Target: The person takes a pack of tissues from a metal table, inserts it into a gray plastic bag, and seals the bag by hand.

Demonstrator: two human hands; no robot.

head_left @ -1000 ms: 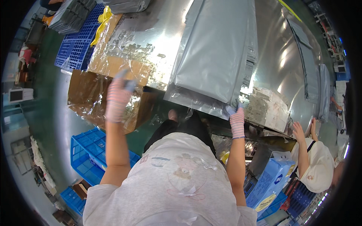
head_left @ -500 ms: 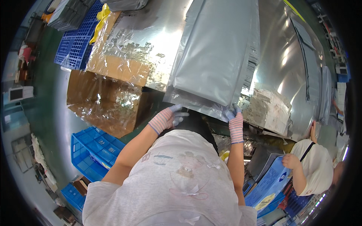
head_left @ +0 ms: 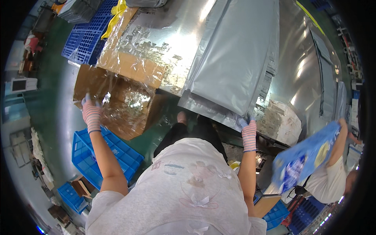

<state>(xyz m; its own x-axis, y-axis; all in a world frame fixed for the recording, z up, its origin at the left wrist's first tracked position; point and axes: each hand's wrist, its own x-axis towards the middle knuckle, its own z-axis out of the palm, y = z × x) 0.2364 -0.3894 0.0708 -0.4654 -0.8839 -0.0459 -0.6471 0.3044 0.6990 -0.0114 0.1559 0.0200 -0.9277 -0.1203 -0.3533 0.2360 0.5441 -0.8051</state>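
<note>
A stack of large grey plastic bags (head_left: 235, 66) lies on a shiny metal table (head_left: 176, 43). My right hand (head_left: 246, 124), in a striped glove, pinches the near right corner of the top bag. My left hand (head_left: 91, 111), also gloved, reaches out to the left and touches the clear plastic liner of an open cardboard box (head_left: 125, 102) beside the table. Its fingers look spread on the plastic; I cannot tell whether they grip it.
Blue plastic crates stand on the green floor below the box (head_left: 103, 154) and at the far left (head_left: 84, 43). At the right another person (head_left: 333, 172) holds up a blue printed bag (head_left: 303, 160). More grey bags (head_left: 327, 90) lie along the table's right side.
My left hand has left the near edge of the grey bags and swung left to the plastic-lined box. The right hand stays on the bag corner. The person at right has raised a blue bag.
</note>
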